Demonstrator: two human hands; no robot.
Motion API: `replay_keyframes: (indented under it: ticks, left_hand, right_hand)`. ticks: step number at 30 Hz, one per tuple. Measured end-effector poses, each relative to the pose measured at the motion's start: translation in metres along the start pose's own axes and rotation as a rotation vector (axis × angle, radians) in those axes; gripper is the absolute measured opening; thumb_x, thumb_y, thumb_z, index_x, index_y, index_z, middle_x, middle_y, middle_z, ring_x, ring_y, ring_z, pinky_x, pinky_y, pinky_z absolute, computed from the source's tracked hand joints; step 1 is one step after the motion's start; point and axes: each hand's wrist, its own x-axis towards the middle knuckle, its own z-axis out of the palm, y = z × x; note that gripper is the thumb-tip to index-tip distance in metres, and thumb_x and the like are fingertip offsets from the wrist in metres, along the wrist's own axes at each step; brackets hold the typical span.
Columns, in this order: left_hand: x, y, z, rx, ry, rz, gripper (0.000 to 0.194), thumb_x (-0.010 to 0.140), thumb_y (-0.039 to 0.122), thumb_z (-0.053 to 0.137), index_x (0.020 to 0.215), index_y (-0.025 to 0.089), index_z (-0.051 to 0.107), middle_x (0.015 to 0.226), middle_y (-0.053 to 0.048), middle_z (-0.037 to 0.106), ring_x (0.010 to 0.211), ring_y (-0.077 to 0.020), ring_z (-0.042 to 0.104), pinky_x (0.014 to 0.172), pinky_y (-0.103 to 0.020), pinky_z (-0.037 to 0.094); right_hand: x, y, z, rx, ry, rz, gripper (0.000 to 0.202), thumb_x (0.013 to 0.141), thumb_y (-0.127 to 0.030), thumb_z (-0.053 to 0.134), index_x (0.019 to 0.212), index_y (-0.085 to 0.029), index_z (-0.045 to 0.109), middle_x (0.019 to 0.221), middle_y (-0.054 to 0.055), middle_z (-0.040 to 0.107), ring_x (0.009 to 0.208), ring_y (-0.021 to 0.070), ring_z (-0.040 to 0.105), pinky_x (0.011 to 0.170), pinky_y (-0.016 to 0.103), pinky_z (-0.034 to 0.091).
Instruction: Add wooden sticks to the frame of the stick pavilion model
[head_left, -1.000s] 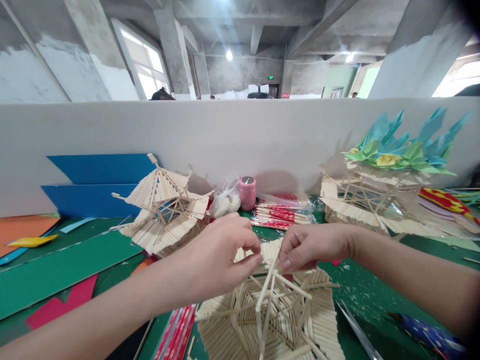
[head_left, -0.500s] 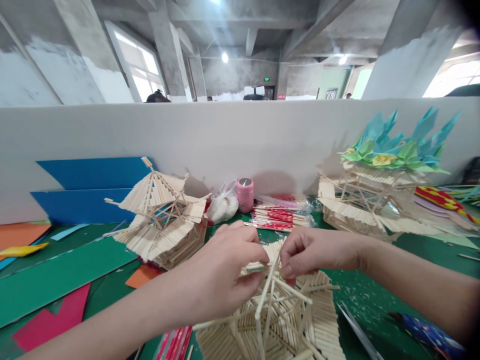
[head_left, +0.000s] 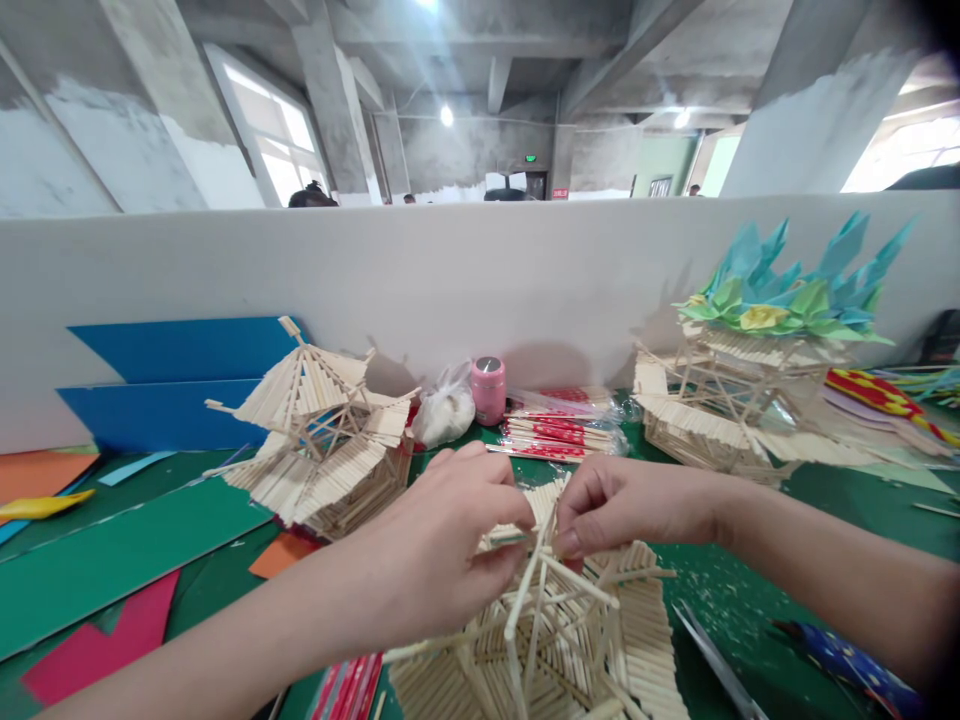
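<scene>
A long white wall (head_left: 480, 270) stands across the back of the green surface (head_left: 112, 560). Blue sheets (head_left: 180, 380) lean on it at the left, and orange and red paper lie flat in front of them. At the right stands a stick model (head_left: 720, 410) that carries a paper flower (head_left: 795, 290) in blue and green. At the left stands a second model (head_left: 322, 440) with a pointed roof. Between these two, near the wall, are a white bag (head_left: 446, 410), a pink jar (head_left: 488, 388) and packs of sticks (head_left: 562, 432) in red wrappers.

Nearest to the person, low in the middle, stands the stick roof (head_left: 555, 640), with bare sticks that rise to a peak. Both hands meet over this peak. The left hand (head_left: 442, 550) has its grip closed, thumb against fingers, on a small stick (head_left: 504, 540) that lies level at the top. The right hand (head_left: 622, 505) pinches with thumb and first fingers at the peak; I cannot tell what exactly it holds. The two hands are just beside each other.
</scene>
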Motion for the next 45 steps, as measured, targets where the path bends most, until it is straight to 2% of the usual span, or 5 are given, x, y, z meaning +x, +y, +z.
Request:
replay_keyframes:
  ticks: [25,45]
  left_hand:
    - [0.0006,-0.0011,0.0006,0.001,-0.005,-0.008,0.014,0.080,0.016,0.049,0.082,0.021,0.062,0.079,-0.002,0.050,0.078,-0.0184,0.044,0.067,-0.032,0.034]
    - [-0.0012,-0.0003,0.0001,0.013,-0.004,-0.001,0.013,0.079,0.016,0.050,0.082,0.021,0.062,0.079,-0.002,0.051,0.078,-0.0185,0.045,0.067,-0.032,0.034]
  right_hand:
    - [0.0002,0.0060,0.0005,0.041,0.004,-0.039,0.028,0.073,-0.042,0.063,0.073,-0.015,0.068,0.051,-0.006,0.045,0.047,0.0048,0.028,0.045,0.023,0.017]
    - [-0.0007,-0.0013,0.0015,-0.027,0.004,-0.023,0.020,0.076,-0.032,0.060,0.070,-0.014,0.067,0.052,-0.006,0.045,0.049,0.0037,0.031,0.046,0.019,0.022]
